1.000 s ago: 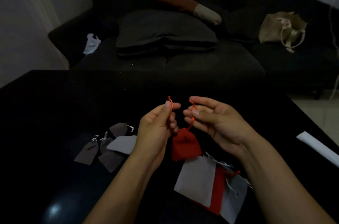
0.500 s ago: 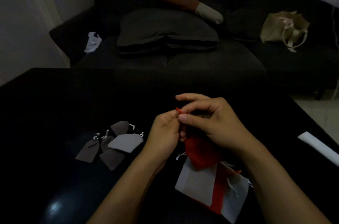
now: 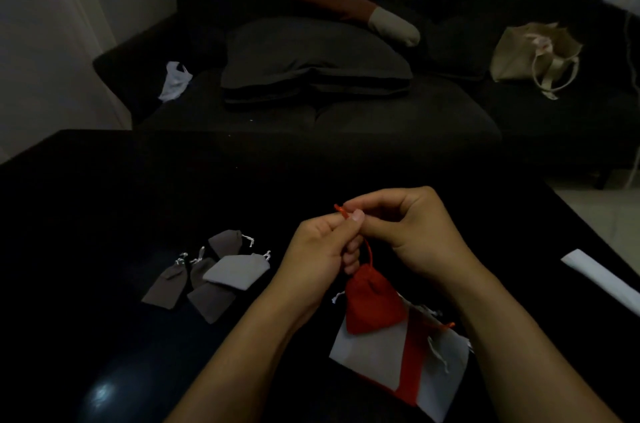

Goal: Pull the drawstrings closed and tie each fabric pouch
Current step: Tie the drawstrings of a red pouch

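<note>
Both hands have drawn together since a second ago: the left hand (image 3: pixel 317 254) and right hand (image 3: pixel 407 232) now pinch the orange drawstring (image 3: pixel 367 251) at its top, with the red pouch (image 3: pixel 372 305) hanging cinched beneath them, above the unclosed pouches (image 3: pixel 398 363) on the dark surface (image 3: pixel 104 215), finished grey pouches (image 3: pixel 211 275) lying left

Matt red cloth pouch (image 3: pixel 374 305), glossy black table (image 3: pixel 104 370)

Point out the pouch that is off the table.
The red pouch, hanging by its drawstring from both hands; the grey pouches and the flat pile lie on the table.
</note>
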Tool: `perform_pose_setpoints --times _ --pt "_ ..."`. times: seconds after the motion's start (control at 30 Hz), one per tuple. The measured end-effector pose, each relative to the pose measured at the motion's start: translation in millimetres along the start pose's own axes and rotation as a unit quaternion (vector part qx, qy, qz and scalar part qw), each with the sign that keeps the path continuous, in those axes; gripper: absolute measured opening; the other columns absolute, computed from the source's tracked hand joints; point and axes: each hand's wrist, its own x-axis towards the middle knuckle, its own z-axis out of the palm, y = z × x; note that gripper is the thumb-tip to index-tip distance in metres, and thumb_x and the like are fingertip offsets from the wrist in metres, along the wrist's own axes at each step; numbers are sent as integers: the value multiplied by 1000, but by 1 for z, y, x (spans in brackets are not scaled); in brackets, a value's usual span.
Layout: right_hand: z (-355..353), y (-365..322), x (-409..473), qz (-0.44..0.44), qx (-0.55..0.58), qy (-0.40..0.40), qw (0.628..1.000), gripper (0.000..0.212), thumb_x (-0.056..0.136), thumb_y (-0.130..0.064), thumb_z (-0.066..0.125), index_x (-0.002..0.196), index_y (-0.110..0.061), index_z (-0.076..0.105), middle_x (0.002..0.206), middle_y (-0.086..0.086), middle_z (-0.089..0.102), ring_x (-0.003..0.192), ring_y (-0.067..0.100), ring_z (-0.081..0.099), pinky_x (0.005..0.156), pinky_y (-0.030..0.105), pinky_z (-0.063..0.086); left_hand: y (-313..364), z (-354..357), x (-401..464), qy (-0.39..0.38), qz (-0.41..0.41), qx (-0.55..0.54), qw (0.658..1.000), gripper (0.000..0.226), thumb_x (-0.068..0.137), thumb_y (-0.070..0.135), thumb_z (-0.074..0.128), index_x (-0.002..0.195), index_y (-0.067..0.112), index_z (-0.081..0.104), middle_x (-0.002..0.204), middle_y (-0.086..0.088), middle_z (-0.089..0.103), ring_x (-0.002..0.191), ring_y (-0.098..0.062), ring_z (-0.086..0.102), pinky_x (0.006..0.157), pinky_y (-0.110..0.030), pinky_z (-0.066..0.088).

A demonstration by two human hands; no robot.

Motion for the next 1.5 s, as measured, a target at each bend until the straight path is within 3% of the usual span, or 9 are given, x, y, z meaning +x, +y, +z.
perform_pose_setpoints --times 0.2,0.37,0.47,0.6,0.87,1.07,1.23,1.33,1.5 --pt "-6 2 2 45 56 -47 996 21 90 6 60 107 3 71 88 18 75 78 16 71 74 21 57 5 -2 2 31 -23 -8 999 38 102 21 44 69 5 55 55 -3 47 48 -12 41 50 -25 36" --pt "-4 3 2 -7 -126 22 992 3 82 -6 76 85 -7 75 72 5 75 65 6 70 63 17 53 6 -1 0 45 -45 15 998 38 103 20 44 71 4 60 59 -3 56 51 -10 50 54 -23 44" --pt "-5 8 5 -12 -224 73 972 5 81 -18 78 77 -17 75 88 -8 72 83 -3 67 71 9 50 3 -6 3 115 -37 0 993 25 100 17 51 90 5 71 70 -4 67 62 -8 60 61 -19 51" --pt "-1 7 3 62 -78 -48 994 5 80 -7 77 77 -5 75 117 -2 69 112 5 64 95 18 49 5 -14 3 119 -35 -57 991 14 92 12 61 100 9 72 80 -5 74 71 -8 67 63 -15 53" --pt "-6 -3 -3 130 49 -29 990 25 63 -12 83 82 2 76 83 19 76 78 25 73 74 30 59 21 -16 -4 59 -25 -110 992 24 66 8 69 90 7 71 73 -5 74 57 -6 65 56 -14 53" --pt "-2 0 -2 129 98 -19 987 21 59 1 82 72 3 67 77 25 73 69 26 73 63 26 59 22 -21 -7 84 74 45 993 20 69 -3 78 84 10 76 74 -11 76 63 -15 72 59 -21 57" --pt "-1 0 -1 124 71 -11 990 25 61 2 85 70 -3 62 72 20 69 63 22 69 59 25 57 12 -24 -10 155 291 375 866 23 77 1 79 93 19 79 84 6 77 77 -1 72 70 -17 57" --pt "-2 0 0 155 128 -40 979 20 68 -9 80 82 -6 66 74 14 68 62 16 65 58 20 53 9 -16 -10 215 357 424 804 24 77 2 78 95 18 79 90 8 76 85 2 69 76 -10 51" --pt "-1 2 2 225 215 -68 948 32 89 -39 61 89 -9 69 79 10 63 73 17 61 69 29 55 12 2 -11 165 247 214 930 21 83 -1 73 95 16 79 85 6 78 81 -8 74 72 -20 56"
